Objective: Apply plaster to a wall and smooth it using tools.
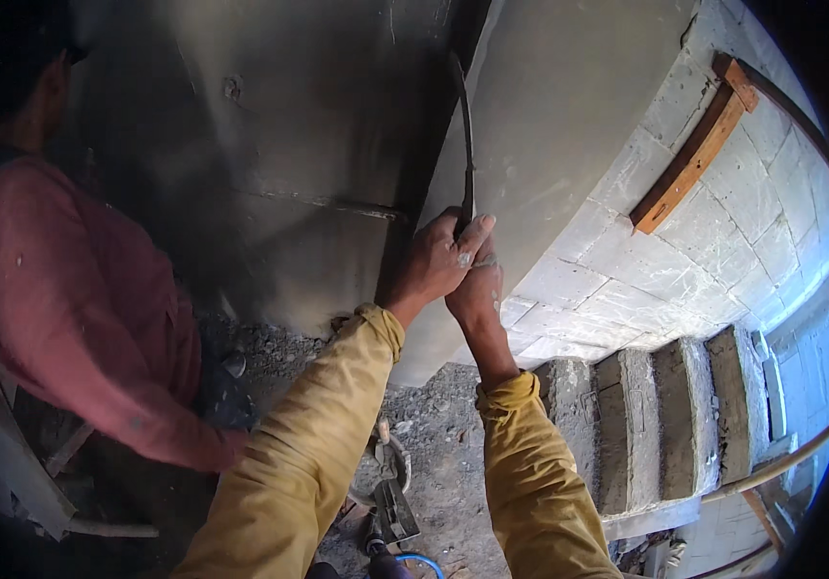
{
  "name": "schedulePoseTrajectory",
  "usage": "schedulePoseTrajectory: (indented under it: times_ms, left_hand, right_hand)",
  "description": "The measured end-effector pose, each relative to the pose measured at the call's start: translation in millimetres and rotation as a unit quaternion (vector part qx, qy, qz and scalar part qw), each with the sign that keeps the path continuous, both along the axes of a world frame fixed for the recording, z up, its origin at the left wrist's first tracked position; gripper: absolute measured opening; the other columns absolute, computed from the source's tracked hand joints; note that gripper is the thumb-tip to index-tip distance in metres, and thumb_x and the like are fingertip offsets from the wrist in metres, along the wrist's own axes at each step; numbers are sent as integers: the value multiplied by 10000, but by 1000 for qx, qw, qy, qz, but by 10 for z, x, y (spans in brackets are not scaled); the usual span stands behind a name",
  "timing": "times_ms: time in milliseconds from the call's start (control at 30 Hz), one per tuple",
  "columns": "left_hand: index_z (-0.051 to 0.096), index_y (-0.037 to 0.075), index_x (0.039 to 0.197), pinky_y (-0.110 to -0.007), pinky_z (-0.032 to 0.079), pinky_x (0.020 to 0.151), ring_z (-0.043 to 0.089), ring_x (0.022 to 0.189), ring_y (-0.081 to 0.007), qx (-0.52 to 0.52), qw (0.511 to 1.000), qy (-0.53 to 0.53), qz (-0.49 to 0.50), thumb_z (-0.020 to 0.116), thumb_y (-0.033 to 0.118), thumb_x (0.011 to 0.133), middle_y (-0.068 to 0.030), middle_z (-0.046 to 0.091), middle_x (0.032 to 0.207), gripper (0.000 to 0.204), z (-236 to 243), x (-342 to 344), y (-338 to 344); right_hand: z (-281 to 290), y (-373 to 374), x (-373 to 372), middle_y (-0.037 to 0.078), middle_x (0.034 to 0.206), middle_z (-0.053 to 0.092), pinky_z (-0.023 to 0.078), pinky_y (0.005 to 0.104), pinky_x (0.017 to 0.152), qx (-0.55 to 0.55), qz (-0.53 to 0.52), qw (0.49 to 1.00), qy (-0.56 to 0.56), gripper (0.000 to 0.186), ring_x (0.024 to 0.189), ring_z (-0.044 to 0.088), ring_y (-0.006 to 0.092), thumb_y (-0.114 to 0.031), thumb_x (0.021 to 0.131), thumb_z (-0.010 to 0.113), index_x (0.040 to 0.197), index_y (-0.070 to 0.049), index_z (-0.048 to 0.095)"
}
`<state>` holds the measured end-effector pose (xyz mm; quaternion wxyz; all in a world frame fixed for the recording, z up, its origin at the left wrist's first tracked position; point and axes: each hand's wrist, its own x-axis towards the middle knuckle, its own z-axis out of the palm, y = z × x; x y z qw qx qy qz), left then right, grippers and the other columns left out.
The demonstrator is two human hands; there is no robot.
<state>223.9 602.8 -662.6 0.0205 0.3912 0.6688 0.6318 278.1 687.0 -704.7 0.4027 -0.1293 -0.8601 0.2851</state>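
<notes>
My left hand (434,259) and my right hand (478,289) are close together in the middle, fingers closed round the lower end of a long, thin, dark tool (467,125). It is seen nearly edge-on, so its exact kind does not show. Upward from my hands the tool runs, slightly bent, along the corner edge of a smooth grey plastered wall (569,106). My left hand partly covers the right one, and both hide the tool's grip. Grey smears mark my fingers.
A person in a red sweatshirt (86,318) stands close at left. Concrete steps (627,425) rise at right, below a block wall (617,289) with a wooden batten (692,159). Below my forearms are a bucket (405,461), a trowel (395,511) and a blue cable (422,557) on rubble-strewn ground.
</notes>
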Motion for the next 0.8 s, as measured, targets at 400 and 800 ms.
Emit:
schedulePoseTrajectory:
  times_ms: [400,800]
  left_hand:
    - [591,-27,908,-379,469,717,590,750,-314,47,997,59,-11,544,427,933,-209,623,823,457,518,-127,31]
    - [593,-37,866,-365,462,706,544,689,-266,25,999,16,-45,544,438,932,-170,597,742,483,606,-120,22]
  right_hand:
    - [565,-10,-89,251,1051,626,479,465,799,8,12,998,62,465,1020,576,452,-285,892,571,1258,-32,437]
    - [614,34,-108,249,1028,633,483,460,806,-23,6,999,49,461,1010,593,440,-278,890,574,1255,-30,442]
